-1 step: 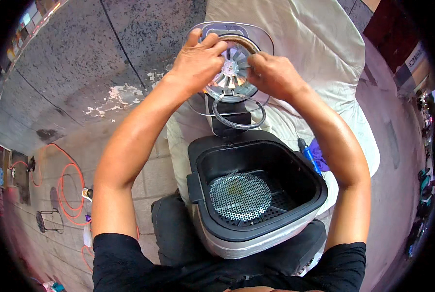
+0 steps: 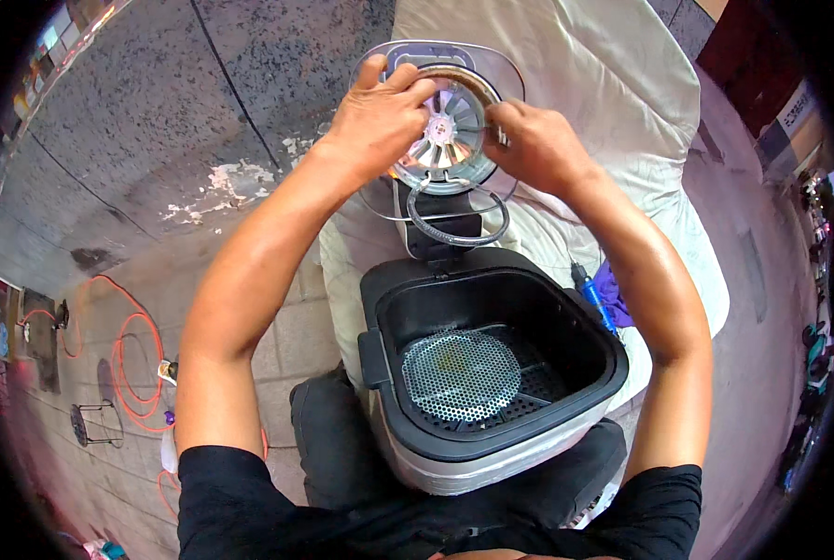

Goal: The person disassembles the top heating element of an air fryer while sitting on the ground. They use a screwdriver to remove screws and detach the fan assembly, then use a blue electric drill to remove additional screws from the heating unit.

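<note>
A raised clear lid [image 2: 510, 70] stands behind an air fryer with a black inner pot [image 2: 529, 299]. On the lid's underside is a round fan housing with a shiny bladed fan [image 2: 440, 129], a brownish ring [image 2: 473, 82] and a looped heating tube [image 2: 419, 222]. My left hand [image 2: 377, 117] grips the left side of the housing, fingers bent over its rim. At the right rim my right hand [image 2: 538, 145] is closed, fingertips pressed together; what they pinch is mostly hidden. A round perforated metal disc [image 2: 462, 375] lies in the pot.
The fryer's pale body [image 2: 454, 471] sits between my knees on a cream cloth [image 2: 613, 121]. A blue tube-shaped tool [image 2: 594, 299] and a purple cloth [image 2: 611, 294] lie right of the pot. An orange hose [image 2: 123, 364] coils on the floor at left, near a grey stone wall [image 2: 137, 103].
My right hand has shifted slightly right and down along the housing's rim, uncovering more of the fan. My left hand keeps its place.
</note>
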Motion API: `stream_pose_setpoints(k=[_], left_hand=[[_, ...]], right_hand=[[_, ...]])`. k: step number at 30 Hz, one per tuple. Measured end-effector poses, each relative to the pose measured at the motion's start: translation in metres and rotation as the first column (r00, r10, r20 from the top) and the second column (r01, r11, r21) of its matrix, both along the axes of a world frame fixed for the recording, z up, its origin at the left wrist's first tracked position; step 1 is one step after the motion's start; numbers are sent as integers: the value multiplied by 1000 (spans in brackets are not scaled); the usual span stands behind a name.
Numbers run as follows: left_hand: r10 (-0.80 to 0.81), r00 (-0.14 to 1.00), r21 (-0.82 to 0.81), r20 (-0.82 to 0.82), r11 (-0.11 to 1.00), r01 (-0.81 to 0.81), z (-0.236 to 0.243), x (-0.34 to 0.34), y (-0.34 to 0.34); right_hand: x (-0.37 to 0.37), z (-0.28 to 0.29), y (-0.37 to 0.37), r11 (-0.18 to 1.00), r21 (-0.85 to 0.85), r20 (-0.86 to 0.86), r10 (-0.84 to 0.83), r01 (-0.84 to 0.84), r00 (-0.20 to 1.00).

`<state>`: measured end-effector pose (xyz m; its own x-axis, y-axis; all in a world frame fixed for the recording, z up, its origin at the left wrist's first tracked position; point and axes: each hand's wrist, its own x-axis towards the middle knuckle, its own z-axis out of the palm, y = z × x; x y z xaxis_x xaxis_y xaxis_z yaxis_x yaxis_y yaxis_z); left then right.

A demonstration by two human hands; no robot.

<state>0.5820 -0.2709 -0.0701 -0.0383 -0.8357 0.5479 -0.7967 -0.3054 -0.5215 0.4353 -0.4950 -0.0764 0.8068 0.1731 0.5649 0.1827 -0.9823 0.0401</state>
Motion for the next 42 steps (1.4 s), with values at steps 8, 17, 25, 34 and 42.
stream_pose_setpoints(k=[8,17,25,34,42], left_hand=[[-5,1000,-2,28,1000,6,11,-15,1],[-304,937,-132,-170,950,284,59,-117,-53],[-427,854,98,-297,876,472,109,-287,-178],[-296,941,333,-162,882,335,-62,-405,-331],[-32,781,211,-624,955,207,-225,-451,-330]], right_hand=[[-123,-8,-41,912,354,152,-277,209,949],[-326,-87,-116,210,916,-118,-673,342,730],[-433,-210,-148,-128,875,-410,-710,467,573],[-515,-239,-158,-392,919,-352,-791,27,499],[-529,-235,-168,-253,875,-428,-803,412,415]])
